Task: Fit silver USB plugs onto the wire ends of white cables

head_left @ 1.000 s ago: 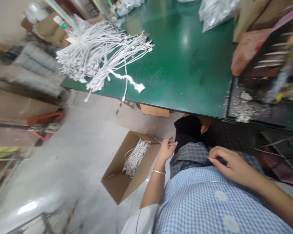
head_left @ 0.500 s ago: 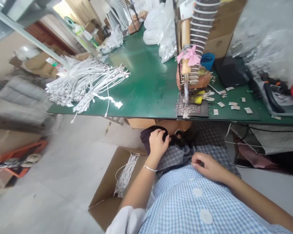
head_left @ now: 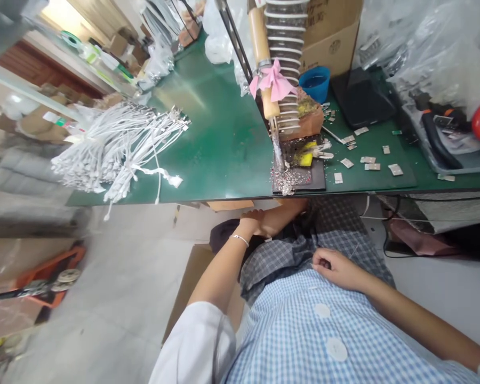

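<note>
My left hand is under the table edge, against a patch of bare skin that looks like a leg. Its fingers are mostly hidden. Dark cloth lies beside it. On the checked apron at my lap rests my right hand, fingers curled in; what they hold, if anything, cannot be made out. Above on the green table, a soldering iron with a wooden handle and pink ribbon stands tip-down over a dark plate strewn with solder bits.
Bundles of white cables lie on the table's left. Small metal connectors are scattered right of the iron, near a blue cup and a tray of tools. Below, a cardboard box stands by my left arm.
My left hand has moved forward, further under the table edge, and bare skin now shows beside it. The view has shifted a little to the right. My right hand stays on my lap.
</note>
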`<state>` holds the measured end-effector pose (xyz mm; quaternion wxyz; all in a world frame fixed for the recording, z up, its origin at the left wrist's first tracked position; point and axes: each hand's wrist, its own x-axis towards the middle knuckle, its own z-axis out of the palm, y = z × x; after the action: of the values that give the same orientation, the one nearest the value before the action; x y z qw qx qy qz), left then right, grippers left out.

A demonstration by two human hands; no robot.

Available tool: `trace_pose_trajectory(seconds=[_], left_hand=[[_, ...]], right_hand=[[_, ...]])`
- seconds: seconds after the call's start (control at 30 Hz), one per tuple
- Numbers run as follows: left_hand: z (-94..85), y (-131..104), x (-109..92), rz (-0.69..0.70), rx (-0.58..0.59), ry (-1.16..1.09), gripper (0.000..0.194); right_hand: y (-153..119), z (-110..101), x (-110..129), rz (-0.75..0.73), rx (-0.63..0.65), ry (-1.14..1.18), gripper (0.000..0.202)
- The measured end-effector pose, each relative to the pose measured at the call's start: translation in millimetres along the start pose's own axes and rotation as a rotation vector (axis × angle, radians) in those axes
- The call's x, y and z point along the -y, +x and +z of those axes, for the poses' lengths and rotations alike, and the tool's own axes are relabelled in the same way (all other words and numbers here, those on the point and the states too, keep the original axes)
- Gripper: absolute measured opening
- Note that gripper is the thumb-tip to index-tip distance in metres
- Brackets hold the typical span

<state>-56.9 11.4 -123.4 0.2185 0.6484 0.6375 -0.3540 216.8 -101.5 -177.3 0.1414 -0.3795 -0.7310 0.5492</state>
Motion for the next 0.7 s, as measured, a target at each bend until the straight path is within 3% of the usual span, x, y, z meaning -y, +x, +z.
trace_pose_trajectory(seconds=[0.2,0.43,0.7], left_hand=[[-13.9,26.1,1.7,0.049,0.077,-0.048,0.043],[-19.1,41.9,8.7,0.109,0.075,-0.082,0.036],[-13.9,44.9,11.0,0.131,0.071,-0.098,0.037]], right_hand=[[33.6,4.3,-13.9,-0.051,-0.010,-0.068,0.022],[92.4,25.5,-5.0,-0.268,-0.030,-0.194,0.026],[114.8,45.2,-4.2,-0.351,-0.025,-0.280,0.027]])
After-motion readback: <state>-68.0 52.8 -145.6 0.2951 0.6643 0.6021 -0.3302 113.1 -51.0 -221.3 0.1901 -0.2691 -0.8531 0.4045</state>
